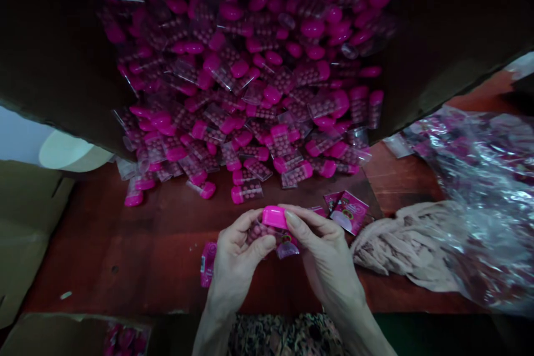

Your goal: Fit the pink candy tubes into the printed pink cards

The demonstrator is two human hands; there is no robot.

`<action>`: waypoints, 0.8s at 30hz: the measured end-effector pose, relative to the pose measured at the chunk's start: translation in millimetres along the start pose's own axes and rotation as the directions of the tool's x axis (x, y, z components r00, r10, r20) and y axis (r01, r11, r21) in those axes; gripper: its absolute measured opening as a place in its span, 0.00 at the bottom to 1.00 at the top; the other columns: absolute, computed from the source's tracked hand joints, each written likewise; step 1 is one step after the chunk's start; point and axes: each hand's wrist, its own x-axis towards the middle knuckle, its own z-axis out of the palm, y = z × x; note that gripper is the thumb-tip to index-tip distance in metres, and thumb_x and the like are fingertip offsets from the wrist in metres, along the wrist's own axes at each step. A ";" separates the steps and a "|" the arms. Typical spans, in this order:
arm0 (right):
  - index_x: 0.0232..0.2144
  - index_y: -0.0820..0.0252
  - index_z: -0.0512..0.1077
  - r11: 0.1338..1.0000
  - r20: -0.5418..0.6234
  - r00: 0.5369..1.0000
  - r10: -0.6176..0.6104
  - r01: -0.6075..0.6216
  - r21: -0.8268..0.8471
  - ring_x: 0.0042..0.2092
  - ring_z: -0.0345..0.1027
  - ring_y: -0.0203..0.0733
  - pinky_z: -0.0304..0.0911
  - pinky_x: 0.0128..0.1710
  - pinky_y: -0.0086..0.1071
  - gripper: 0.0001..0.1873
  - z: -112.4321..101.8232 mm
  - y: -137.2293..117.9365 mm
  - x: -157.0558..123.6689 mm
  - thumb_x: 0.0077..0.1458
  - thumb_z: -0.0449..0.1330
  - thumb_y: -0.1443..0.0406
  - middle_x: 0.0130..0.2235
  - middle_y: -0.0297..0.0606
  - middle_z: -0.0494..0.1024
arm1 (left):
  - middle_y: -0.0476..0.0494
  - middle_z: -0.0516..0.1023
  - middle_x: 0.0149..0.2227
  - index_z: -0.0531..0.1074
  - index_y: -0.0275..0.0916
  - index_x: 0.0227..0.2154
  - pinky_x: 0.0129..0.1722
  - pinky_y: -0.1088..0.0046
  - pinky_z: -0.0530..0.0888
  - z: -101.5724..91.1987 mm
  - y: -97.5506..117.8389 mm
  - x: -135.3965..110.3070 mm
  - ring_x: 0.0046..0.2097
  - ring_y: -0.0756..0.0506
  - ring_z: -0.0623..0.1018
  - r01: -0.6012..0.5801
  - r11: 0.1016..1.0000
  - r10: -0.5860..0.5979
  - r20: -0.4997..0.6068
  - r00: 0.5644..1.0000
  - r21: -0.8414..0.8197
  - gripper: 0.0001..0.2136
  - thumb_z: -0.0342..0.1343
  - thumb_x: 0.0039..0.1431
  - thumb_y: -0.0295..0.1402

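Much of the small container (274, 217) was hidden from us. Our left hand (237, 256) curled its fingers around the clear body. Only the glossy pink cap showed on top, pinched between the thumb and forefinger of our right hand (321, 250). Both hands were closed on it, meeting above the near part of the table (125, 245), just in front of our body. A slip of clear film (287, 249) hung under the right fingers, and we could not tell whether it was a wrapper or a label. We could not make out whether the cap was seated or loose either.

The cardboard box (50, 55) ahead was cut off by the top edge and lay in deep shadow. A heap of like containers (250, 94) spilled out of its open mouth. They were rounded clear tubs packed with small pink beads, each with a smooth pink lid, and the far ones blurred into one another. A flat pink piece (207, 264) lay just beside the left hand, too dim to name. Near the right hand lay printed pink sachets (350, 212), glossy and square-cornered, beside a crumpled beige cloth (400, 250). To the right a crinkly clear plastic bag (479, 189) ran out of view. The table was dull red-brown wood.
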 end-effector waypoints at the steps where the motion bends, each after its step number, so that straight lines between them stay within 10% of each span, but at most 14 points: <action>1: 0.29 0.54 0.80 1.000 0.004 1.000 0.008 -0.008 0.012 0.33 0.71 0.36 0.68 0.35 0.29 0.06 0.9 -0.3 -0.1 0.44 0.67 0.62 0.31 0.33 0.80 | 0.46 0.79 0.36 0.76 0.41 0.39 0.35 0.79 0.73 -0.7 0.8 -0.4 0.34 0.51 0.76 0.022 1.000 -0.022 0.014 1.000 -0.004 0.13 0.62 0.48 0.29; 14: 0.37 0.50 0.78 0.771 0.328 0.884 -0.333 0.455 -0.446 0.35 0.71 0.38 0.68 0.33 0.30 0.12 -2.6 -18.1 -6.4 0.52 0.62 0.71 0.34 0.35 0.78 | 0.46 0.78 0.29 0.78 0.37 0.33 0.30 0.77 0.74 2.9 7.1 -10.8 0.28 0.51 0.74 -0.038 0.999 0.039 -0.195 0.980 0.010 0.11 0.64 0.43 0.31; 21: 0.49 0.57 0.68 0.374 0.580 0.687 -0.438 0.726 -0.577 0.35 0.68 0.42 0.69 0.32 0.36 0.17 -5.7 -20.0 -9.1 0.56 0.57 0.68 0.34 0.39 0.73 | 0.46 0.78 0.29 0.77 0.38 0.34 0.29 0.79 0.71 2.4 11.5 -9.8 0.27 0.51 0.73 -0.039 0.999 0.044 -0.146 0.988 0.033 0.09 0.61 0.48 0.33; 24: 0.50 0.61 0.62 0.240 0.610 0.684 -0.399 0.720 -0.651 0.39 0.67 0.48 0.68 0.40 0.43 0.25 -6.5 -15.5 -9.3 0.52 0.62 0.59 0.37 0.43 0.73 | 0.45 0.78 0.32 0.76 0.39 0.38 0.32 0.78 0.71 4.9 14.5 -9.1 0.30 0.51 0.74 0.007 1.000 -0.005 -0.053 0.999 0.022 0.10 0.58 0.52 0.33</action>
